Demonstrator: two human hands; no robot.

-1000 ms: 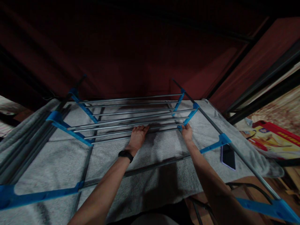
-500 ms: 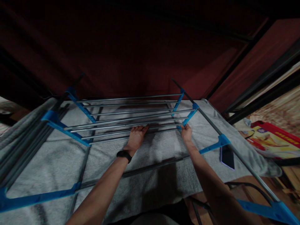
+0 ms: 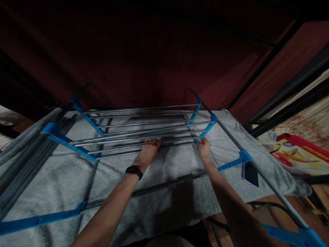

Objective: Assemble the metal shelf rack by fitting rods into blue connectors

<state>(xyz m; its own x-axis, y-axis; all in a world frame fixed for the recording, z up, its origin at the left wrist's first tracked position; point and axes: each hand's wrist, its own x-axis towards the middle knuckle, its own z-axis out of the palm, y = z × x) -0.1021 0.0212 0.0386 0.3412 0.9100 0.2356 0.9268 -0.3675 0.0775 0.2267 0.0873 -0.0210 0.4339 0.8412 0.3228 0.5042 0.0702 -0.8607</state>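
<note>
We find rods [image 3: 144,132] spanning far brackets [image 3: 89,119]; nearer brackets [image 3: 232,163] look largely unfilled. Right hand [image 3: 204,148] pinches blue bracket [image 3: 207,129]; left hand [image 3: 149,149]: grip we cannot tell.

two hands here, one left hand [image 3: 150,150] and one right hand [image 3: 204,148], with one black wristband [image 3: 134,170] between them. I'm seeing seven blue brackets [image 3: 207,127], three left side, four right. Metal rods [image 3: 144,108]? at least three at the back, nearer ones too bunched to count, same with the dark tubes [image 3: 33,161]. Plus one phone [image 3: 250,174], one box [image 3: 304,152], one grey blanket [image 3: 231,185].
</note>
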